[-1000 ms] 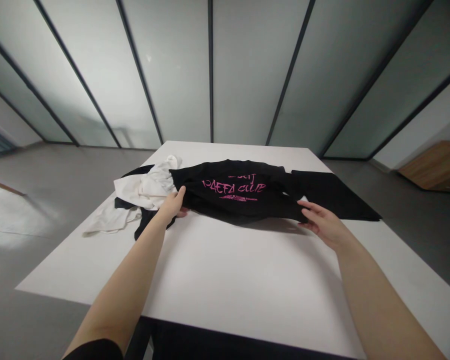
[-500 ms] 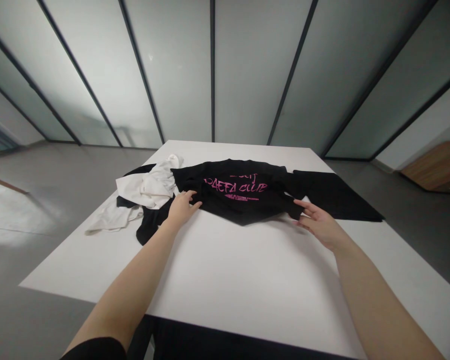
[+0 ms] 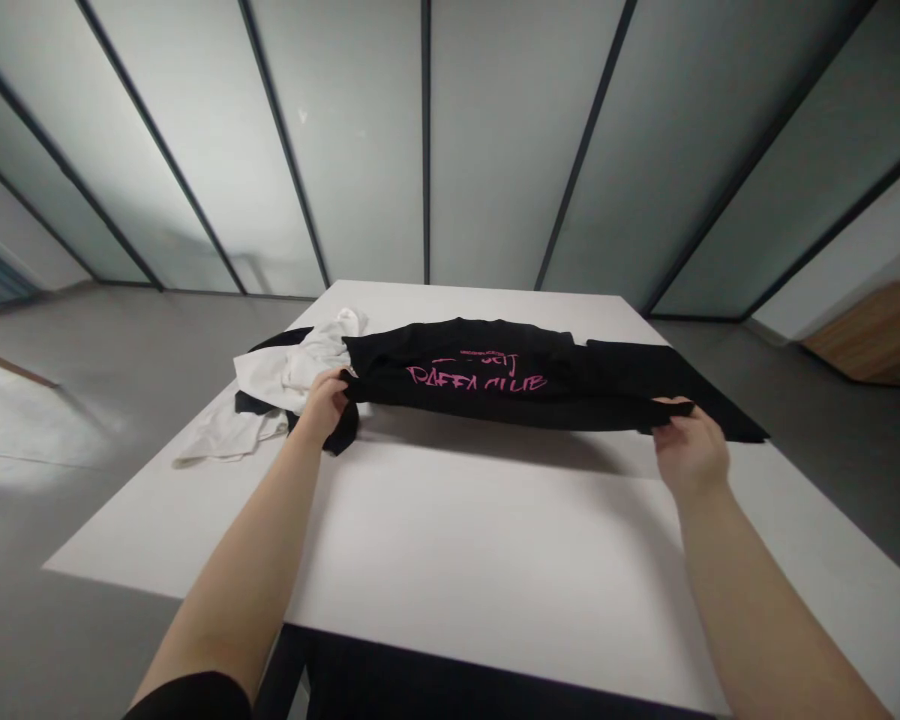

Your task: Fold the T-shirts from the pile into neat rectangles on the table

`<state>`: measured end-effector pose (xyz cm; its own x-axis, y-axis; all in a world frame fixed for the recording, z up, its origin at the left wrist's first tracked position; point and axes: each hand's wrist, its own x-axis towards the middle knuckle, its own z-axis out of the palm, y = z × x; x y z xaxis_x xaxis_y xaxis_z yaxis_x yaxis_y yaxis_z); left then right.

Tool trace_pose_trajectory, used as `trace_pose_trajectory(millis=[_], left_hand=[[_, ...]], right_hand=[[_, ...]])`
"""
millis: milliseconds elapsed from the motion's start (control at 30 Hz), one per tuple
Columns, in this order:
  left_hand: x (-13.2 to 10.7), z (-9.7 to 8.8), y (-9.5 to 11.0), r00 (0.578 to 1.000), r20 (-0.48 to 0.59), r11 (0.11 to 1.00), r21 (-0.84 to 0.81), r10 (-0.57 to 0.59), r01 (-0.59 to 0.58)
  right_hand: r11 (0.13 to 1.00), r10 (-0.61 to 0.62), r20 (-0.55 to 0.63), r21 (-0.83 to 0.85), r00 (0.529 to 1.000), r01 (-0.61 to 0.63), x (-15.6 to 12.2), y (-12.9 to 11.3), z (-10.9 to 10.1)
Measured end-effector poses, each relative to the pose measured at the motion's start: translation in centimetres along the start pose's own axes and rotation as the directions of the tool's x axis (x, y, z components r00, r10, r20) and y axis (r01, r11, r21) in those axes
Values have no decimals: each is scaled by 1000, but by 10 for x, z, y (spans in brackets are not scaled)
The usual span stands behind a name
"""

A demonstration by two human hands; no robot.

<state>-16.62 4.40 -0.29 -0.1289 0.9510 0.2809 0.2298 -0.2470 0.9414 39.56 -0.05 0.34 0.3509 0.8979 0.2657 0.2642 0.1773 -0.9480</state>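
A black T-shirt with pink lettering (image 3: 495,375) is stretched across the far half of the white table (image 3: 480,560), its near edge lifted off the surface. My left hand (image 3: 321,403) is closed on the shirt's left end. My right hand (image 3: 688,445) pinches its right end, fingers curled over the cloth. A black sleeve (image 3: 709,400) lies flat beyond my right hand. Both forearms reach forward over the bare near part of the table.
A crumpled white garment (image 3: 270,385) lies on the table's far left, partly over another dark piece of cloth. Glass wall panels with dark frames stand behind the table. A wooden cabinet (image 3: 877,340) sits at the far right. Grey floor surrounds the table.
Both hands went from resting open at the shirt's near edge to gripping its ends. They moved apart and lifted, so the hanging fold is now pulled taut and raised.
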Motion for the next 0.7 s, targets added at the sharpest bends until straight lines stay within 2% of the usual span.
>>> trace_pose_trajectory(millis=[67, 100, 133, 167, 233, 267, 300, 333, 367, 467, 533, 600, 700], left_hand=[[-5, -18, 8, 980, 165, 989, -82, -108, 122], [-8, -25, 12, 945, 286, 979, -77, -162, 191], [-12, -29, 16, 886, 409, 965, -46, -217, 258], [-15, -31, 19, 809, 523, 948, 0, -270, 317], [-20, -31, 25, 655, 670, 914, 92, -350, 395], [-22, -28, 27, 607, 701, 902, 121, -373, 415], [-22, -23, 28, 592, 710, 896, 130, -382, 424], [-22, -18, 29, 604, 702, 899, 121, -377, 421], [-20, -11, 29, 640, 679, 909, 102, -360, 403], [-13, 12, 22, 810, 524, 964, 113, -264, 241], [-9, 27, 14, 913, 364, 958, 273, -183, 83], [-8, 40, 4, 977, 197, 856, 516, -85, -30], [-14, 55, -6, 999, 39, 598, 800, 18, -42]], right_hand=[[988, 7, 13, 156, 1000, -9, -2, -7, -11], [978, 31, 56, 205, 998, -42, -3, -10, -17], [971, 80, 151, 212, 985, -112, -4, -12, -22], [964, 142, 253, 185, 957, -192, -6, -14, -27], [949, 249, 400, 80, 882, -304, -7, -16, -34], [946, 275, 435, 36, 858, -322, -7, -16, -35], [948, 280, 451, 9, 847, -318, -7, -15, -34], [954, 270, 457, -7, 848, -301, -7, -14, -32], [961, 256, 454, -21, 853, -277, -6, -12, -28], [969, 235, 440, -173, 867, -174, -4, -3, -10], [920, 229, 398, -388, 888, -64, -3, 6, 4], [784, 194, 313, -619, 930, 45, -4, 16, 16], [522, 126, 177, -848, 976, 86, -7, 28, 26]])
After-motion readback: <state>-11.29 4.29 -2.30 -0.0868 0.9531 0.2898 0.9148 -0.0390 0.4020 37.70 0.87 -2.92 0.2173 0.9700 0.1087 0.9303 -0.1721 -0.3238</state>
